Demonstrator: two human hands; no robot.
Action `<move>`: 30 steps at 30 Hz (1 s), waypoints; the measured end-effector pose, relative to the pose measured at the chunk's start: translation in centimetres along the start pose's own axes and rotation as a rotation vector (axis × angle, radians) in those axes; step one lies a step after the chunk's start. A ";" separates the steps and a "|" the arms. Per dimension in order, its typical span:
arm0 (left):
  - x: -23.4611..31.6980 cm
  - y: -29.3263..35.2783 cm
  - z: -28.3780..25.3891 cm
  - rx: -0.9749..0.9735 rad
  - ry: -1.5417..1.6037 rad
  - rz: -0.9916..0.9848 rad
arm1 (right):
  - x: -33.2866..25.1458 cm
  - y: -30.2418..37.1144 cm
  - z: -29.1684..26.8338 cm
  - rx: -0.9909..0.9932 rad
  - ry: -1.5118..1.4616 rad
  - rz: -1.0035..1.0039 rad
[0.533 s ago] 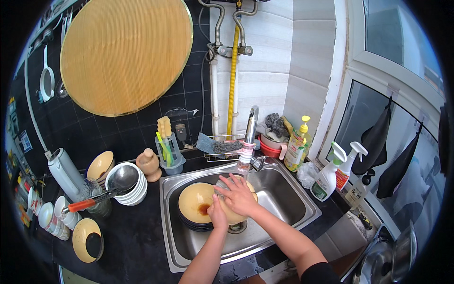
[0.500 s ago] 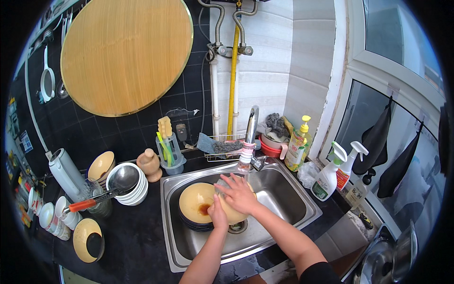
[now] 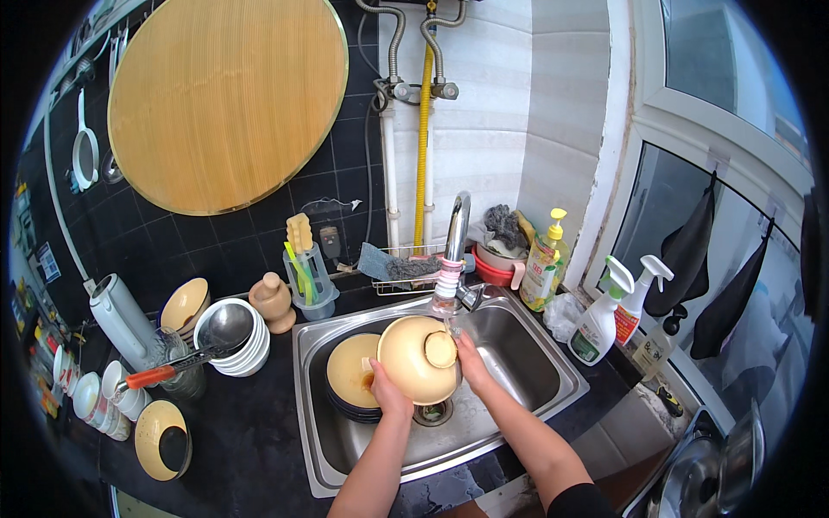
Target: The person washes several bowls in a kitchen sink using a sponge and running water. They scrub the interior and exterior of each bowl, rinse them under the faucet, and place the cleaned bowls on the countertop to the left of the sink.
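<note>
Both of my hands grip a cream-yellow bowl [image 3: 408, 373] over the sink, its round foot turned up toward me. My left hand [image 3: 393, 399] holds the rim at the lower left, while my right hand [image 3: 471, 361] has the right side, close under the faucet [image 3: 458, 233]. The fingers beneath the bowl are hidden. To its left in the steel sink [image 3: 311, 449], another yellow bowl [image 3: 347, 367] sits on a stack of dark-sided bowls, with a brown liquid patch inside, partly covered by my left hand and the held bowl.
White bowls [image 3: 246, 358] with an orange-handled ladle [image 3: 164, 371] stand left of the sink, near a yellow bowl [image 3: 155, 423] and a wooden mortar [image 3: 273, 302]. A soap bottle [image 3: 542, 268] and spray bottles [image 3: 596, 324] line the right side. A wire rack [image 3: 397, 285] sits behind.
The bowl has been turned so that its foot faces up. My right hand has moved off its face to the right side; my left hand stays on the lower left.
</note>
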State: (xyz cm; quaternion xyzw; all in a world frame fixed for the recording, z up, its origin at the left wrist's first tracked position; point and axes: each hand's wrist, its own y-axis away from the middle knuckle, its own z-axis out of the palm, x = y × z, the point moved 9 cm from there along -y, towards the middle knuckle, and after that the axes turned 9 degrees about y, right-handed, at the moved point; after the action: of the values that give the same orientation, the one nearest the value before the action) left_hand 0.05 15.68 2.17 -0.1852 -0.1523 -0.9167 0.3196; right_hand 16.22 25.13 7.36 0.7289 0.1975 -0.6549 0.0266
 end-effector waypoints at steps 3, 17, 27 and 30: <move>-0.1 0.1 0.1 0.021 -0.027 -0.017 | -0.1 0.6 -0.2 0.031 -0.062 -0.090; -1.5 1.7 1.1 -0.062 -0.324 -0.093 | -8.3 0.8 5.9 -0.340 1.099 -0.478; -2.5 1.3 1.6 -0.199 -0.370 -0.151 | -5.5 -2.8 6.3 -0.569 1.078 -0.226; -1.5 1.3 1.9 -0.180 -0.354 -0.065 | -1.5 -4.6 3.2 -0.760 0.509 0.140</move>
State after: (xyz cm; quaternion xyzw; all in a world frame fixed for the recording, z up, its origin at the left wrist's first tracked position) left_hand 2.47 16.23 3.46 -0.3662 -0.1293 -0.8897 0.2401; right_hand 11.67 28.03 9.38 0.8167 0.3741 -0.3328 0.2867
